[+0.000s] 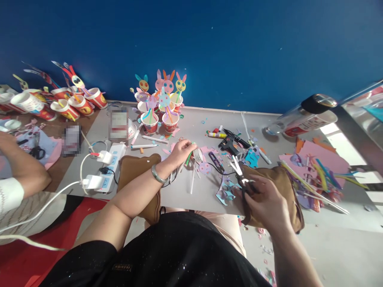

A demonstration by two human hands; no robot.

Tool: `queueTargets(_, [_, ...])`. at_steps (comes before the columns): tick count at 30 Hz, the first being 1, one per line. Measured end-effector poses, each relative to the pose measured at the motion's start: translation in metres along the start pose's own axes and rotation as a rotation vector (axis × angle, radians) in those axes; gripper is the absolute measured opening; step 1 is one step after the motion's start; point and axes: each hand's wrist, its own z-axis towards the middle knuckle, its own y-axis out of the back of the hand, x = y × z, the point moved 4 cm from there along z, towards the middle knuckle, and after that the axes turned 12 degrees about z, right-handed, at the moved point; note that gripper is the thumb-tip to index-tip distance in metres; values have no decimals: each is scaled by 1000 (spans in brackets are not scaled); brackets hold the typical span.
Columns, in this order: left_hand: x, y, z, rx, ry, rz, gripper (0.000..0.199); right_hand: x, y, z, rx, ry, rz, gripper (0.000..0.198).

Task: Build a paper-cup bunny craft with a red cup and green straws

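Observation:
My left hand [182, 153] is closed, fingertips pinched on a thin green strip [188, 159] that shows just below them. A whitish roll [198, 154], perhaps tape, lies right beside those fingertips. My right hand [267, 201] grips a pair of scissors [241, 175] by its dark handles, blades parted and pointing away from me. Between the hands are a pink paper face [205, 168], clear thin sticks [192, 181], a dark utility knife [216, 162] and blue paper offcuts [226, 190]. A black glue gun [231, 143] lies beyond the scissors.
Paper cups with rabbit figures [170, 121] stand against the blue wall. Left are a power strip [115, 163], white cables and another person's arm [25, 163]. Brown cushions [272, 179] hang over the table's front edge. Right are a bottle [295, 115] and pink paper [324, 155].

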Motion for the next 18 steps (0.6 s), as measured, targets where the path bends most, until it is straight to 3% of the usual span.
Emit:
queueTargets(4, [-3, 1, -2, -6, 26, 24, 20, -14, -20, -14, 124, -1, -126, 73])
queueTargets(8, [-5, 1, -2, -10, 23, 4, 21, -29, -33, -17, 145, -14, -241, 72])
queueTargets(13, [-6, 2, -3, -6, 15, 7, 21, -32, -34, -3, 72, 21, -333, 59])
queueTargets(18, [-9, 1, -4, -2, 11, -22, 22, 5, -28, 12, -127, 102, -154, 50])
